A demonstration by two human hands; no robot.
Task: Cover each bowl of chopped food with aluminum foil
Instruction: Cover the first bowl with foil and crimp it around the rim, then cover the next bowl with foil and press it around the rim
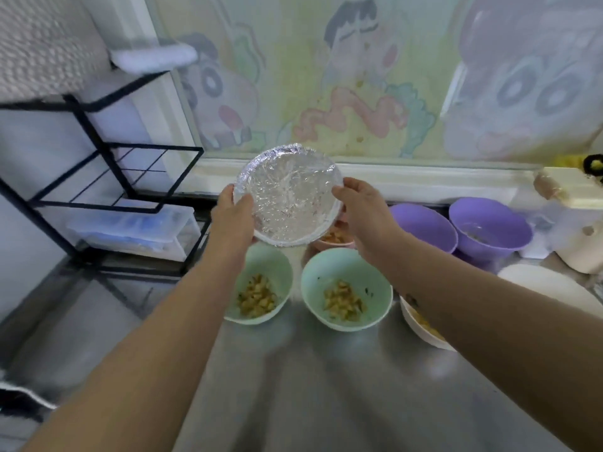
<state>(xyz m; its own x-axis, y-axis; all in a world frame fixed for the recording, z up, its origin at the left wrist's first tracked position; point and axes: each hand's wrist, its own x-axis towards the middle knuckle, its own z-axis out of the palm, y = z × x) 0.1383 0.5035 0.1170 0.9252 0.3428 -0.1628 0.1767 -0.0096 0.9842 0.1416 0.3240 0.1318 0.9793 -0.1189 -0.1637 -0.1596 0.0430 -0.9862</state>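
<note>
Both hands are up off the counter (310, 386) here, and between them sits the foil-covered bowl (288, 194), held in the air and tipped so its crinkled silver top faces the camera. The left hand (233, 216) grips the left rim, thumb laid over the edge of the foil; the right hand (362, 216) curls its fingers round the right rim, so the bowl is clamped from both sides. Down below, two green bowls wait uncovered side by side on the steel: the left green bowl (277, 265) is partly hidden by the left forearm, the right green bowl (326, 269) is in full view, and each shows a small heap of yellowish chopped food. A pink bowl (329, 246) peeks out just behind them, mostly hidden by the lifted one. A white bowl (419, 332) with food sits to the right, half under the right forearm. Further back on the right stand two purple bowls (424, 230), close together. On the left, a black wire rack (98, 177) stands over a clear plastic container (137, 230).
</note>
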